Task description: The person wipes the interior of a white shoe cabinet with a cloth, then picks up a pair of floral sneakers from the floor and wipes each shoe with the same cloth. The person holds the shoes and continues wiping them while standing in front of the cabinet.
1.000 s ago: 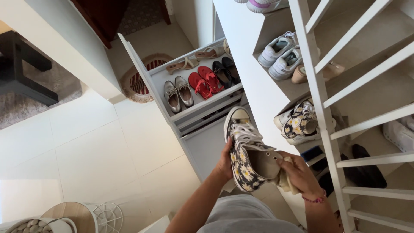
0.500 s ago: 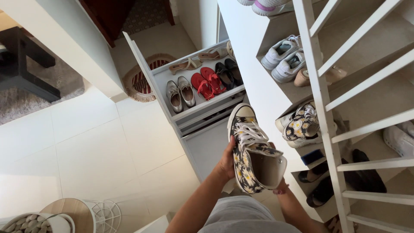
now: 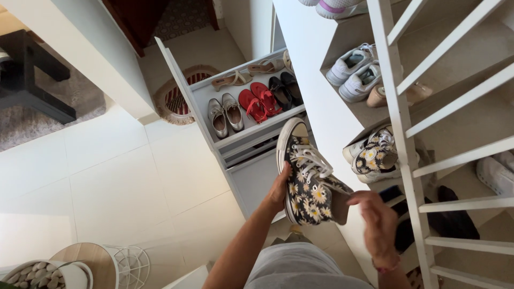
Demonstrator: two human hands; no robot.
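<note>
View from above, looking down at a person's two bare hands in front of an open white shoe cabinet [image 3: 321, 48]. The left hand [image 3: 278, 190] holds a dark high-top canvas sneaker [image 3: 308, 179] printed with daisies, its white toe cap pointing away from the person. The grip is closed around the side and sole near the middle, thumb over the laces' edge. The right hand [image 3: 377, 222] sits just beside the sneaker's ankle opening, fingers loosely curled; it is blurred, so whether it touches the collar cannot be told, and it seems to hold nothing.

The sneaker is held in the air, between a pulled-out drawer [image 3: 235, 142] and the cabinet shelves. Its matching mate [image 3: 375, 155] rests on a shelf to the right. The drawer carries silver flats [image 3: 225, 113], red sandals [image 3: 256, 103] and black flats (all in pairs). White trainers [image 3: 353, 75] sit on a higher shelf.

The sneaker looks light, with soft floppy canvas sides and a firm rubber sole; the sole or heel would likely give the steadiest hold, since the collar folds easily.
</note>
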